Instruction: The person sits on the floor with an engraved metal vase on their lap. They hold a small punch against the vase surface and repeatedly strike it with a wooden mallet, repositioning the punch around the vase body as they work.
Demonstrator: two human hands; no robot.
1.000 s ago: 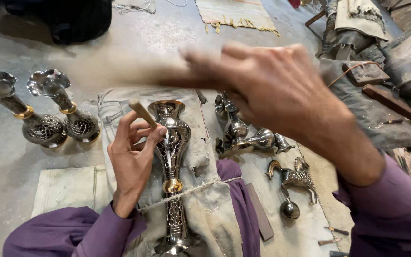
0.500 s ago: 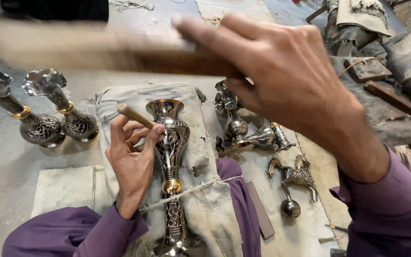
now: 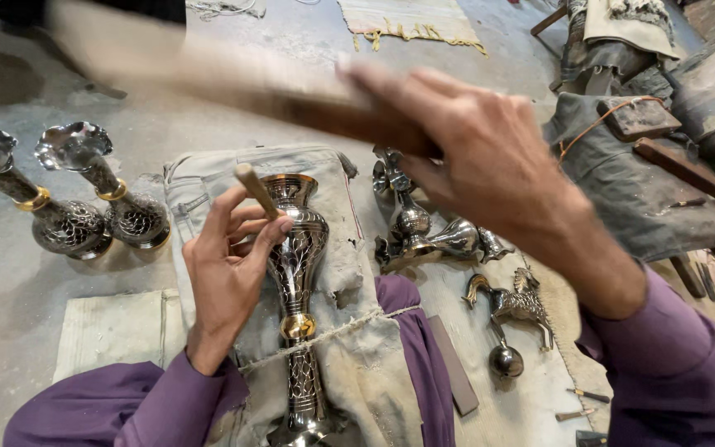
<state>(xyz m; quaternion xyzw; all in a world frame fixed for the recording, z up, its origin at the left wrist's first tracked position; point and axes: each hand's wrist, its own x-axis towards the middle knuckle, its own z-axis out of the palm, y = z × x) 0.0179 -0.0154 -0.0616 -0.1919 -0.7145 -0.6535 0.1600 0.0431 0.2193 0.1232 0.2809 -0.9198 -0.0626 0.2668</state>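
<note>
Engraving work on a metal vase (image 3: 295, 273) is the step in hand, judging from how things lie: the vase rests lengthwise on a worn cloth pad (image 3: 208, 186) over the person's lap, mouth pointing away, with a cord (image 3: 349, 324) running across it near its gold collar. The left hand (image 3: 227, 277) sits against the vase's patterned belly, fingers (image 3: 246, 222) pinched around a small wooden-handled punch (image 3: 256, 190) whose tip meets the metal just below the neck. The right hand (image 3: 490, 170) is raised in front of the camera, fingers clenched around the handle of a wooden mallet (image 3: 208, 79), which is smeared by motion blur (its head cannot be made out clearly). I judge this to be mid-stroke in a run of taps, so the next blow needs the punch held steady at its angle and the mallet brought squarely onto the punch's butt end, clear of the left thumb. Two finished vases (image 3: 97, 194) stand upright on the concrete floor (image 3: 10, 290) to the left, just beside each other. To the right of the pad lie other metal pieces, among them a small horse figure (image 3: 513, 305) and a round knob (image 3: 506, 360), with a flat dark bar (image 3: 454, 364) near the purple sleeve (image 3: 680, 381).
</note>
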